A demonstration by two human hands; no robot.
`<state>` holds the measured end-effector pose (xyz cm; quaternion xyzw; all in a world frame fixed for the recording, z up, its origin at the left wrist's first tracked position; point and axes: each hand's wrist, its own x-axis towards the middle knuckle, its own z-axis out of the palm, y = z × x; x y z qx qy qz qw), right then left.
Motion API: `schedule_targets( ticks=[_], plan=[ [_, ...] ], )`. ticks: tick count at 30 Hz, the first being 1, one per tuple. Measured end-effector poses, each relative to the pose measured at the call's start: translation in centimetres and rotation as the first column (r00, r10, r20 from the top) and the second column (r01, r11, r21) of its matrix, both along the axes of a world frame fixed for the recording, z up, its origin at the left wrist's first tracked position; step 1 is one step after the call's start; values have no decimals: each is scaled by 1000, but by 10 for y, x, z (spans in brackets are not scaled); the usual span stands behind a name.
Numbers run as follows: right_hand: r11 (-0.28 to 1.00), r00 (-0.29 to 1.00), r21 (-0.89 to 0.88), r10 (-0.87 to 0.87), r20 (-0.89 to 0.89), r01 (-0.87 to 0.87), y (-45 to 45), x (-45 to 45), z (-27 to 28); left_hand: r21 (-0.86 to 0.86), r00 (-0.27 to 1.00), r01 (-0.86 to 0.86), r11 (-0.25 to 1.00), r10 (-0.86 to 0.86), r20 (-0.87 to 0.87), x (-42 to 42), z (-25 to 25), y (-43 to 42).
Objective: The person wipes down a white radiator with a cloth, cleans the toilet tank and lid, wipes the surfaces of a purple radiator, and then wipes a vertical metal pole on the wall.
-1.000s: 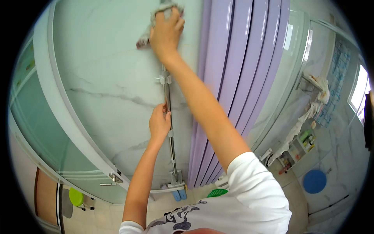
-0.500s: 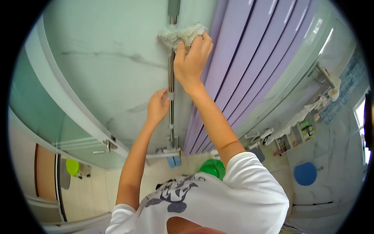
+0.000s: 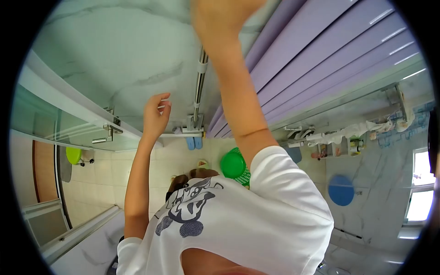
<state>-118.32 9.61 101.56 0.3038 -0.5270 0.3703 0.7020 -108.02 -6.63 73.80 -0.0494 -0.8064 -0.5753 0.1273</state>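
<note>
My right hand [image 3: 224, 16] is raised at the top edge of the view, blurred and partly cut off, in front of the marble-patterned wall [image 3: 123, 50]. Its fingers and anything in them are out of sight. Lower and to the left, my left hand [image 3: 157, 112] hangs in the air with bent, parted fingers and holds nothing. Between my arms a metal pole [image 3: 199, 85] with pale clips stands against the wall, apart from my left hand. Beside my right forearm run the glossy purple panels [image 3: 316, 55].
A glass door with a metal handle [image 3: 107, 134] is at the left. On the floor are a green basket [image 3: 233, 164], blue slippers [image 3: 194, 143] and a green stool [image 3: 73, 156]. A cloth-draped rail [image 3: 353, 130], a shelf and a blue round item [image 3: 341, 190] are right.
My right hand has moved up to the view's edge, and the cloth it held is no longer visible. My left hand has moved left, away from the pole. The view has tilted down, showing more floor.
</note>
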Motion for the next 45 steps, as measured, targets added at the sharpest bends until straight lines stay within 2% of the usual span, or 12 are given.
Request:
schedule_targets(
  ticks=[5,8,10,12,14,17,21,24,27,30,40,45],
  plan=[
    [977,979,139,175,-105,-160,-47,-12,58,-9,999,-3,1000,2,-51,0,34,1],
    [937,937,161,329,-118,-309,-68,4,34,46,994,-5,999,10,-108,-3,54,2],
    [959,973,186,189,134,-212,-57,23,0,82,991,3,997,8,-133,-1,62,-1],
    [996,992,72,-52,112,44,-42,21,-40,104,989,13,994,3,-145,2,68,-8],
    [984,973,-173,12,232,29,-25,24,-63,90,991,-12,996,24,-132,3,66,-14],
    [948,888,36,-310,341,317,-7,15,-93,114,991,-1,993,16,-131,5,55,-16],
    [953,815,226,-291,501,201,10,-3,-199,148,996,49,988,-36,-86,13,41,-9],
    [967,718,252,-200,666,35,33,9,-240,127,998,62,990,-58,-35,28,26,-12],
    [991,628,-125,132,766,-56,47,45,-249,110,996,-9,994,0,85,42,0,-24],
    [997,724,82,-67,687,15,40,48,-274,138,986,-63,988,40,161,50,-18,-31],
    [948,523,317,-262,811,-17,16,19,-474,132,941,-163,978,114,318,83,-51,-29],
    [915,381,359,-270,885,-185,39,32,-481,88,918,-212,973,168,359,103,-54,-35]
  ],
)
